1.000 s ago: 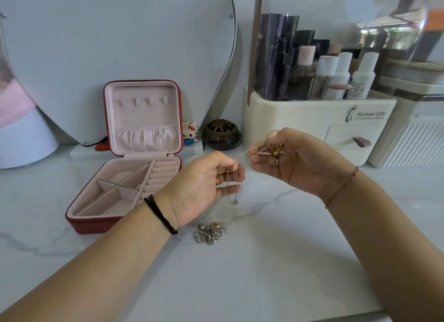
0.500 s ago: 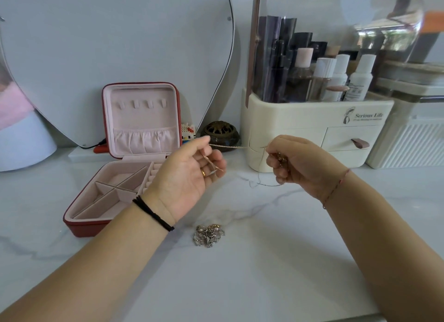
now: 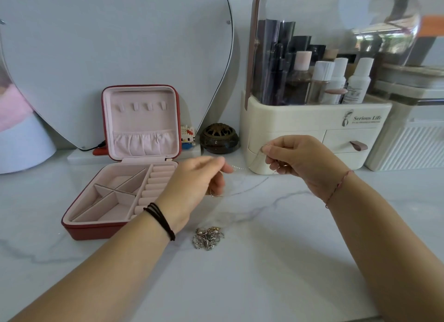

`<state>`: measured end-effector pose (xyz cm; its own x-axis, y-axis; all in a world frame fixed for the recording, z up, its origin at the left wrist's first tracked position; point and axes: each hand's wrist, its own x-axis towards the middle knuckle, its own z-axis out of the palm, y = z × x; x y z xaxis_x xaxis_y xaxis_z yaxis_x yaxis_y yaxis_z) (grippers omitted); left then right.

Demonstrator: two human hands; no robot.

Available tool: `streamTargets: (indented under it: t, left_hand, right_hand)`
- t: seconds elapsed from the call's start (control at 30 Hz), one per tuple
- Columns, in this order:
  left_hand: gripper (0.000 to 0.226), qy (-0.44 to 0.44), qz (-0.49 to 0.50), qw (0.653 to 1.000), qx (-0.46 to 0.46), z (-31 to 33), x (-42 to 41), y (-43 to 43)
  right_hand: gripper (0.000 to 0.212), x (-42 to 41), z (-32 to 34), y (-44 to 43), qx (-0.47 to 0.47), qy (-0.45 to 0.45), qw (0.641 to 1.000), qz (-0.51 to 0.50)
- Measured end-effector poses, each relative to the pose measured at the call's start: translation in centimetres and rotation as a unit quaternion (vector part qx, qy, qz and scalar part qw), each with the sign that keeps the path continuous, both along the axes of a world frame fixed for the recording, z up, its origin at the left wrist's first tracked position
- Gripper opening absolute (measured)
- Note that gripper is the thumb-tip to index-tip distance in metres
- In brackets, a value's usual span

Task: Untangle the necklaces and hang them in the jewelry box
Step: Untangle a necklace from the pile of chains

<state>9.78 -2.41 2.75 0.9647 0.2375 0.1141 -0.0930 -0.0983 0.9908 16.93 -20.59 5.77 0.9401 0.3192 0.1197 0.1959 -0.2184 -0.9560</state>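
- Since a half-second ago both hands have spread apart and dropped a little, the left hand sliding left toward the box, so the chain is drawn out between them
- Box sits open at far left, four hooks in its lid bare; nothing is hung yet
- Right hand, near the organizer, is closed with thumb and forefinger pinching one end of the chain; other pieces may be bunched in that fist, too hidden to tell
- Left hand pinches the other end at its fingertips, blurred
- Pile of tangled necklaces lies on the counter, near and between the arms, untouched
- To do this well, I judge: keep the pull light and even, watch for a snag, ease any knot loose rather than tugging, then carry one end to a hook
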Motion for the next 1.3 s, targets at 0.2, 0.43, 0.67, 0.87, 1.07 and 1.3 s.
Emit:
streamTargets:
  t: [0.2, 0.43, 0.67, 0.87, 1.07, 1.3]
  left_hand:
    - [0.019, 0.026, 0.027, 0.985, 0.166, -1.1, 0.3, -0.1]
    - [0.022, 0.012, -0.094, 0.995, -0.013, 0.1, -0.4, -0.7]
    - [0.014, 0.032, -0.077, 0.996, -0.024, 0.0, -0.5, -0.8]
    - [0.005, 0.03, -0.061, 0.998, -0.018, 0.2, -0.6, -0.9]
    - [0.008, 0.033, -0.07, 0.997, -0.009, 0.2, -0.6, -0.9]
    - [0.017, 0.032, -0.074, 0.997, 0.004, 0.2, -0.6, -1.0]
  right_hand:
    - [0.014, -0.3, 0.0, 0.2, -0.027, -0.027, 0.998, 0.054]
    - [0.013, -1.0, 0.0, 0.7, -0.034, -0.022, 0.986, 0.163]
    - [0.012, -1.1, 0.3, 0.8, 0.034, 0.055, 0.979, 0.196]
    - [0.004, -1.2, 0.3, 0.8, 0.023, 0.042, 0.982, 0.181]
    - [0.004, -1.3, 0.3, 0.9, 0.02, 0.04, 0.982, 0.182]
    - [0.006, -1.4, 0.5, 1.0, 0.038, 0.054, 0.978, 0.196]
